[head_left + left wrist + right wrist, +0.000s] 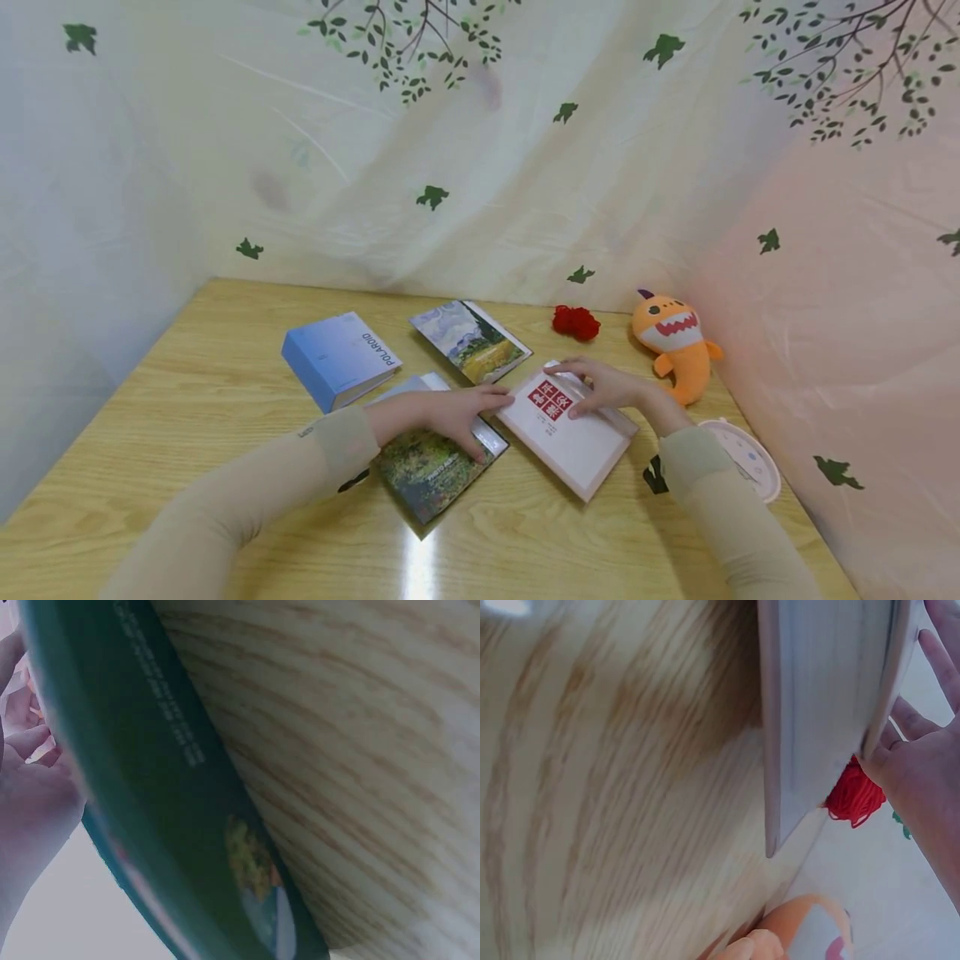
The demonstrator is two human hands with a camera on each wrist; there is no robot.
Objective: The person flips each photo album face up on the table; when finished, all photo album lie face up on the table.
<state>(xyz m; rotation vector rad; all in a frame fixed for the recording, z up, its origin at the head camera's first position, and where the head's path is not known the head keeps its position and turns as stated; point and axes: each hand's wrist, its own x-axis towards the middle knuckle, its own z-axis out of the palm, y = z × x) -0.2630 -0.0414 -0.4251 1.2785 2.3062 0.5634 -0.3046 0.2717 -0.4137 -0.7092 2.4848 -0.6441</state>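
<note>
A pale pink book (570, 446) with a red square of white characters lies slanted on the table. On its cover rests my right hand (609, 387), the thumb near the red square and the fingers reaching toward the far edge. The right wrist view shows the thick page block (825, 690) below that hand (922, 757). My left hand (453, 412) lies across a dark book with a flowery picture (435, 479). Its fingertips reach the pink book's left edge; the thumb is over the dark book's right side. In the left wrist view the dark green spine (150, 765) fills the middle.
A blue box-like book marked POLAROID (341, 354) stands at left. Behind the hands lies a book with a painted landscape (476, 342). Red yarn (576, 323) and an orange shark plush (678, 346) sit at back right. A round pale object (750, 458) is beside the right forearm.
</note>
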